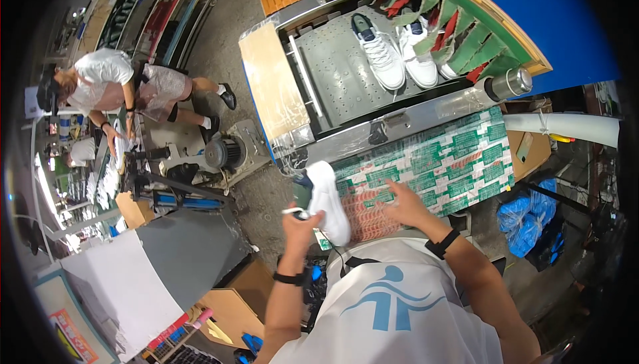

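My left hand (299, 232) is closed round a white shoe (329, 203), held tilted in front of my apron. A dark green part of the shoe shows on its left side, and a thin dark cord hangs below it. To the right, my right hand (407, 207) is empty, its fingers apart. It hovers over or lightly touches a ledge (426, 171) covered with green, white and red printed tape; I cannot tell which. Beyond the ledge, a white lace-up sneaker (381, 56) and a second white sneaker (417, 54) rest on a grey perforated machine bed.
Green and red strips (466, 44) hang across the machine opening. A metal flask (511, 84) lies on the machine's front rail. Blue plastic bags (529, 221) sit at the right. Further left, a co-worker (110, 81) handles a shoe beside a motor (225, 153). A grey-and-white panel (193, 251) stands nearer.
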Demonstrator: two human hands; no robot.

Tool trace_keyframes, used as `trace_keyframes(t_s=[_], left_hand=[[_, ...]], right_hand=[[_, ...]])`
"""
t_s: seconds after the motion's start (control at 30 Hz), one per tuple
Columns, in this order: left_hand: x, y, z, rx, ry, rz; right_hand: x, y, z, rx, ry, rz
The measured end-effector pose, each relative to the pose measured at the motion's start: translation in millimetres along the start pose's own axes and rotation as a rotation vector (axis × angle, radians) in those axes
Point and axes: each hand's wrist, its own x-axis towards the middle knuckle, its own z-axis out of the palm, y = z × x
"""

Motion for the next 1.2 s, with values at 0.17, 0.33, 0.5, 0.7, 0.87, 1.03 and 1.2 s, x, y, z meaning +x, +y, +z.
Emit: trace_keyframes(t_s=[0.17, 0.33, 0.5, 0.7, 0.87, 1.03, 1.2], left_hand=[[122.3, 157.5, -23.3, 0.492, 0.061, 0.595], [281.4, 217.3, -22.4, 0.830, 0.188, 0.626], [296.1, 220.6, 100.6, 0.867, 0.427, 1.092], [290.2, 246.1, 344.5, -0.031, -0.121, 0.593], [308.6, 253.6, 332.0, -0.209, -0.097, 0.288], [241.3, 225.3, 199.2, -0.519, -0.539, 0.134], [83.7, 148.6, 62.1, -0.226, -0.568, 0.117]], right_hand=[[6.2, 97.0, -36.4, -0.028, 0.131, 0.102], [19.1, 111.7, -37.8, -0.167, 0.115, 0.116], [13.7, 124.5, -43.3, -0.279, 0.306, -0.019], [27.2, 122.5, -51.2, -0.405, 0.194, -0.004], [28.5, 113.5, -55.7, -0.437, 0.173, -0.039], [12.9, 133.3, -44.1, -0.492, 0.246, -0.058], [-7.7, 136.5, -33.2, -0.462, 0.266, -0.054]])
